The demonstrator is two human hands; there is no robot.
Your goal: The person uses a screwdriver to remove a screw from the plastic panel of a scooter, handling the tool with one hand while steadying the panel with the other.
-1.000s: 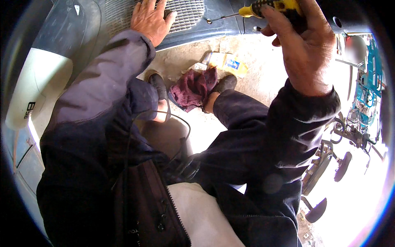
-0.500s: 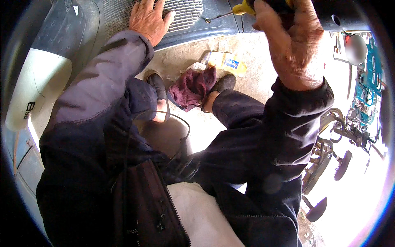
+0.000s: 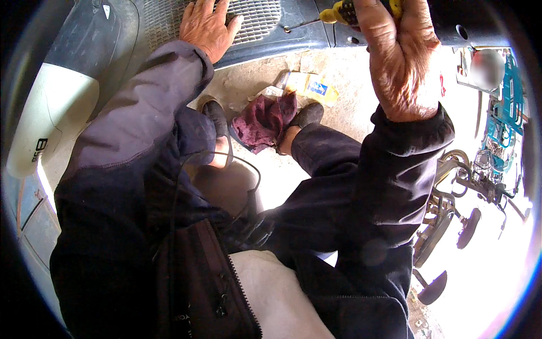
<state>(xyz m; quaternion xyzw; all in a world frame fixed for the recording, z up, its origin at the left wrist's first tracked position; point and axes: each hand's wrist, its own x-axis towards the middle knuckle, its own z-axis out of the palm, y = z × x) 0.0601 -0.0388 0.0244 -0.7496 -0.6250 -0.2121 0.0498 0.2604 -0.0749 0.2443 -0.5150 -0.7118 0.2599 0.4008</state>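
Head view: upper right, a yellow-and-black-handled metal screwdriver [image 3: 340, 13], gripped in the right hand [image 3: 400, 62], meets a round hole [image 3: 287, 29] in the dark plastic panel [image 3: 307, 37]. Steady pressure along its shaft [image 3: 305, 23] should limit slipping; the left hand [image 3: 206, 28] lies spread on the grey mesh grille [image 3: 254, 21].

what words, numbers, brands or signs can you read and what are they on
White curved panel, left: dark characters, not copied here.
Blue label on the yellow package: too small to read.
Dark jacket front: faint pale lettering, too dim to read.
White mark on dark trim, upper left: unreadable.
Yellow screwdriver: no legible text.
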